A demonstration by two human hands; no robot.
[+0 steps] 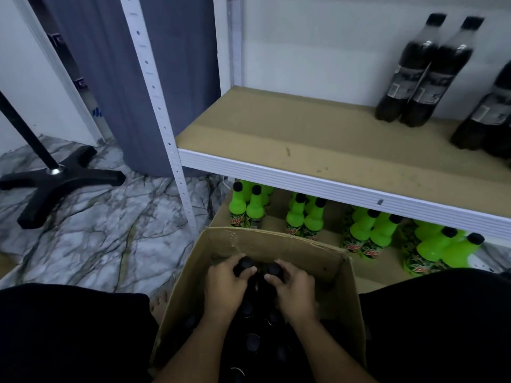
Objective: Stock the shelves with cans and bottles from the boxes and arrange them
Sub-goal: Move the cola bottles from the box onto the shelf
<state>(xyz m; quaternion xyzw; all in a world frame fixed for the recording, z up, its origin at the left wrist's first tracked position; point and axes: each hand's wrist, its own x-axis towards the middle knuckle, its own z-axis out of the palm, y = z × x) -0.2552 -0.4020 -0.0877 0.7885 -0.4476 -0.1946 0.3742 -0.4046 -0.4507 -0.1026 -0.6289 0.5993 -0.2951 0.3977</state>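
An open cardboard box (276, 239) stands on the floor between my knees, holding several dark cola bottles with black caps. My left hand (224, 286) is wrapped around the neck of one dark bottle (244, 264) inside the box. My right hand (294, 288) grips the neck of a second dark bottle (273, 269) beside it. On the brown shelf (304, 139) above, three dark cola bottles (423, 76) stand at the right. Below it, several green bottles (304, 217) stand in pairs on the bottom shelf.
A white perforated upright (163, 114) frames the rack's left side. A grey curtain (143, 78) hangs behind it. A black cross-shaped stand base (55, 183) sits on the marble floor at left. The left part of the brown shelf is bare.
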